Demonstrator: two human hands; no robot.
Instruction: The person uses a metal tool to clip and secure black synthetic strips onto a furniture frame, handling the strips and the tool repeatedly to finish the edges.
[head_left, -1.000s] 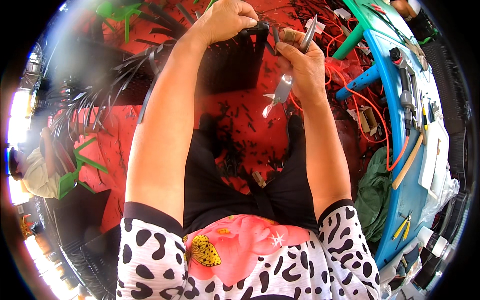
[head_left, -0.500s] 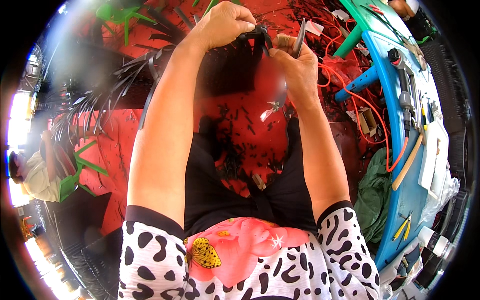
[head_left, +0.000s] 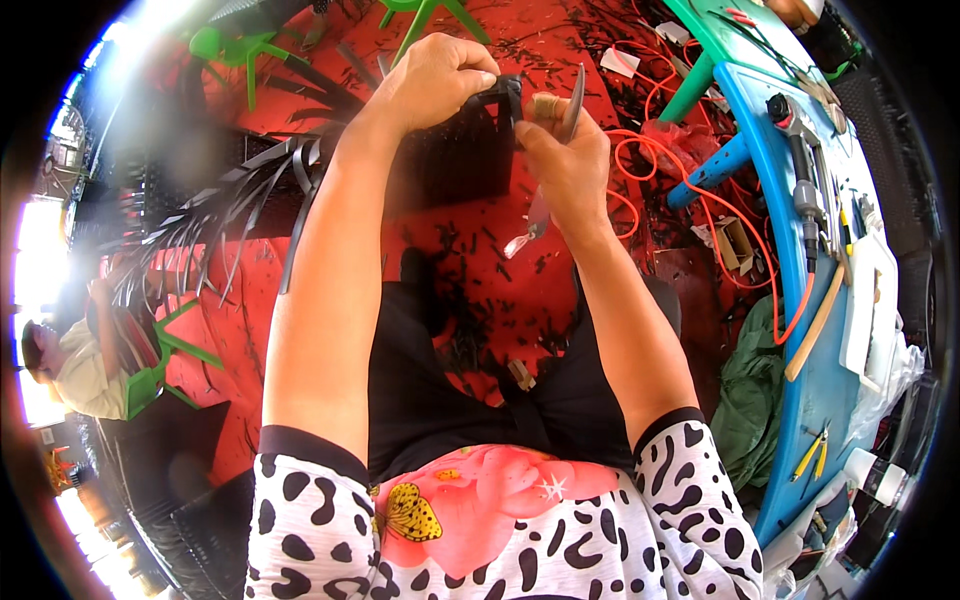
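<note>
The right hand has neared the left hand at 10 o'clock; its closed fingers bring a black strip and silver-bladed tool beside the dark panel the left's pinch.

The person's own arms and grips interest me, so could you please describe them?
The short sleeves are white with irregular black spots, ending in black cuffs; the forearms are bare. The left grip is ungloved, as is the right grip, which has what looks like a beige finger wrap.
</note>
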